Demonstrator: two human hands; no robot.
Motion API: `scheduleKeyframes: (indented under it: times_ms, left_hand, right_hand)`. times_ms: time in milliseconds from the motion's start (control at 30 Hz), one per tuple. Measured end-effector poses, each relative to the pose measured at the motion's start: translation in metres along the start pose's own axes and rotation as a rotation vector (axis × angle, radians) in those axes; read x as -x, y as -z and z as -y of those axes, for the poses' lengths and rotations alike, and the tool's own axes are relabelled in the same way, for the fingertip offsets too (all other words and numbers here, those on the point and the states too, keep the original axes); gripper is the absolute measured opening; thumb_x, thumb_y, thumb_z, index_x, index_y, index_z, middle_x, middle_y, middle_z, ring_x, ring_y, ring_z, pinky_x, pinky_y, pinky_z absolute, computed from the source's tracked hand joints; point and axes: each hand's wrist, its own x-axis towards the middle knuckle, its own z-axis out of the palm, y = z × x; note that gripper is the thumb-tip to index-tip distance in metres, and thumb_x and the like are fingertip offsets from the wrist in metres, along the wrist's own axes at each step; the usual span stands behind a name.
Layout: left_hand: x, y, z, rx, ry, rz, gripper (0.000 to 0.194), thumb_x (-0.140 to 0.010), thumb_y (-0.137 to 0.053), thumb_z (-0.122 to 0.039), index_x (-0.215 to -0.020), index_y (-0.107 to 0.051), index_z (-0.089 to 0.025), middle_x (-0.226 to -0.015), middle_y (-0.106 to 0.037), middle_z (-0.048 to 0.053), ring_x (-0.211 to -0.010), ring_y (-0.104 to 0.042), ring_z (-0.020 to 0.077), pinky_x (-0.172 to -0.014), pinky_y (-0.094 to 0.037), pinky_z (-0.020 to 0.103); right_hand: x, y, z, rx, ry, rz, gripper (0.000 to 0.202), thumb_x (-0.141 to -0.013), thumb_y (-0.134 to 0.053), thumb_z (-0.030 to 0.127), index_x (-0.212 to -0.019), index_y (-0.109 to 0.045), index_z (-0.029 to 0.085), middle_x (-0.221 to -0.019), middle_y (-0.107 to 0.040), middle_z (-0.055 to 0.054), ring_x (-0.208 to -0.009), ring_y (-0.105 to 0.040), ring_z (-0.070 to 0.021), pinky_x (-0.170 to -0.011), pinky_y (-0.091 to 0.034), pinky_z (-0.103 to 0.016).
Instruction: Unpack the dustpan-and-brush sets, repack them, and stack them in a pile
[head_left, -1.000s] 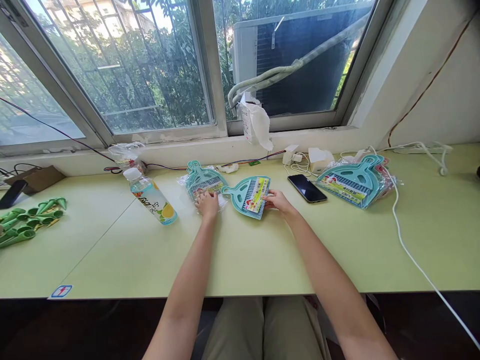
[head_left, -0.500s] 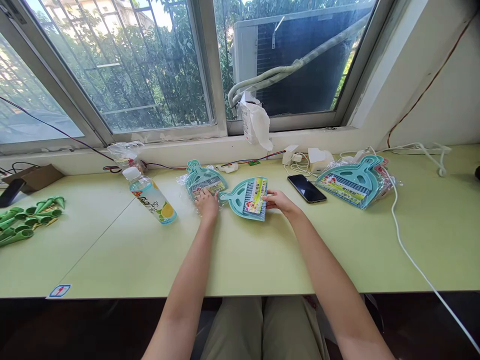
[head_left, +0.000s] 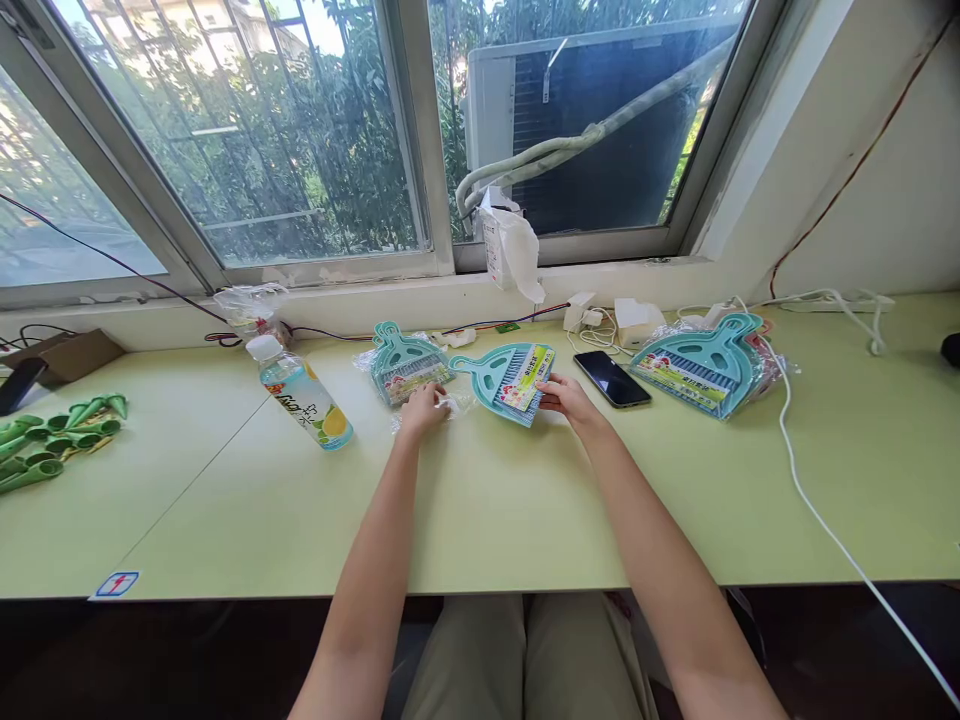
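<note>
My right hand [head_left: 568,398] grips the lower right edge of a teal mini dustpan-and-brush set [head_left: 510,377] with a colourful label, tilted up off the green table [head_left: 480,500]. My left hand [head_left: 424,409] pinches a clear plastic wrapper [head_left: 450,405] on the table just left of it. A second teal dustpan set in plastic [head_left: 405,362] lies behind my left hand.
A drink bottle [head_left: 300,397] lies at left, green plastic cones [head_left: 52,440] at far left. A black phone [head_left: 613,378] and a stack of bagged teal dustpans [head_left: 701,362] sit at right. A white cable [head_left: 810,490] runs across the right side. Window sill behind.
My right hand has moved the dustpan set right and a little away from me, out of the clear wrapper. My left hand shifted slightly toward me, holding the wrapper.
</note>
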Motion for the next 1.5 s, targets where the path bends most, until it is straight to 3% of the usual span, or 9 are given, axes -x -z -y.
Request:
scheduleKeyframes:
  times_ms: [133,233,400,533,633,767,1067,1367,1500]
  left_hand:
    - [0.003,-0.008,-0.012,-0.054,0.101,-0.172,0.049,-0.079,-0.046,-0.058,-0.102,-0.059,-0.017,-0.103,-0.065,0.014,-0.101,-0.057,0.0314,-0.084,-0.037,0.041]
    - [0.003,-0.014,-0.019,-0.163,0.146,-0.237,0.053,-0.081,-0.041,-0.058,-0.093,-0.065,-0.012,-0.094,-0.066,0.020,-0.095,-0.060,0.0351,-0.083,-0.037,0.044]
    - [0.000,-0.014,-0.015,-0.187,0.138,-0.215,0.033,-0.080,-0.046,-0.036,-0.091,-0.067,-0.012,-0.095,-0.067,0.019,-0.094,-0.061,0.0338,-0.078,-0.039,0.041]
    - [-0.003,-0.011,-0.010,0.010,0.157,-0.174,0.017,-0.076,-0.051,-0.029,-0.081,-0.063,-0.018,-0.093,-0.068,0.012,-0.092,-0.061,0.0289,-0.074,-0.040,0.035]
    - [-0.003,-0.009,-0.011,0.117,0.173,-0.293,0.010,-0.077,-0.051,-0.028,-0.075,-0.057,-0.020,-0.090,-0.065,0.009,-0.093,-0.058,0.0271,-0.076,-0.040,0.035]
    - [-0.004,-0.009,-0.015,0.261,0.052,-0.473,0.003,-0.076,-0.053,-0.023,-0.074,-0.052,-0.021,-0.093,-0.060,0.007,-0.089,-0.057,0.0229,-0.078,-0.040,0.034]
    - [-0.004,-0.014,-0.021,0.452,-0.222,-0.564,0.011,-0.074,-0.050,-0.010,-0.078,-0.051,-0.020,-0.087,-0.057,0.002,-0.066,-0.053,0.0132,-0.073,-0.043,0.029]
    - [0.014,-0.012,-0.046,0.491,-0.337,-0.477,0.013,-0.088,-0.044,-0.024,-0.097,-0.053,-0.021,-0.099,-0.058,0.006,-0.086,-0.056,0.0172,-0.084,-0.042,0.031]
    - [0.028,-0.009,-0.057,0.433,-0.279,-0.613,0.024,-0.092,-0.039,-0.030,-0.112,-0.048,-0.022,-0.121,-0.053,0.010,-0.116,-0.045,0.0229,-0.100,-0.030,0.038]
  right_hand:
    - [-0.002,0.001,-0.003,0.001,-0.012,0.003,0.018,-0.072,-0.065,0.017,-0.090,-0.064,0.016,-0.072,-0.072,-0.004,-0.060,-0.067,-0.0143,-0.062,-0.057,-0.026]
    - [-0.001,-0.001,-0.004,0.004,-0.016,0.017,0.017,-0.072,-0.064,0.015,-0.089,-0.064,0.016,-0.071,-0.072,-0.004,-0.059,-0.067,-0.0147,-0.062,-0.057,-0.026]
    - [0.003,-0.005,-0.001,0.028,-0.027,0.063,0.018,-0.072,-0.064,0.014,-0.090,-0.064,0.016,-0.072,-0.072,-0.004,-0.059,-0.067,-0.0151,-0.063,-0.057,-0.028]
    - [0.003,-0.007,-0.001,0.066,-0.033,0.067,0.018,-0.073,-0.064,0.015,-0.090,-0.064,0.015,-0.068,-0.071,-0.003,-0.058,-0.066,-0.0140,-0.061,-0.056,-0.026]
    - [0.003,-0.008,-0.001,0.088,-0.034,0.078,0.018,-0.072,-0.064,0.015,-0.090,-0.064,0.015,-0.068,-0.071,-0.003,-0.058,-0.066,-0.0141,-0.060,-0.056,-0.026]
    - [0.005,-0.009,-0.001,0.099,-0.007,0.132,0.019,-0.072,-0.065,0.017,-0.091,-0.064,0.016,-0.069,-0.071,-0.003,-0.060,-0.066,-0.0146,-0.060,-0.057,-0.027]
    - [0.013,-0.027,-0.003,0.132,0.113,0.204,0.027,-0.070,-0.068,0.027,-0.095,-0.062,0.018,-0.076,-0.072,-0.003,-0.063,-0.067,-0.0144,-0.062,-0.057,-0.027]
    - [0.015,-0.047,-0.011,0.027,0.144,0.121,0.026,-0.067,-0.072,0.030,-0.087,-0.060,0.019,-0.075,-0.071,-0.003,-0.064,-0.067,-0.0160,-0.068,-0.059,-0.034]
    - [0.012,-0.046,-0.014,-0.043,0.161,0.021,0.027,-0.068,-0.071,0.029,-0.088,-0.059,0.018,-0.077,-0.070,-0.003,-0.066,-0.067,-0.0166,-0.070,-0.059,-0.036]
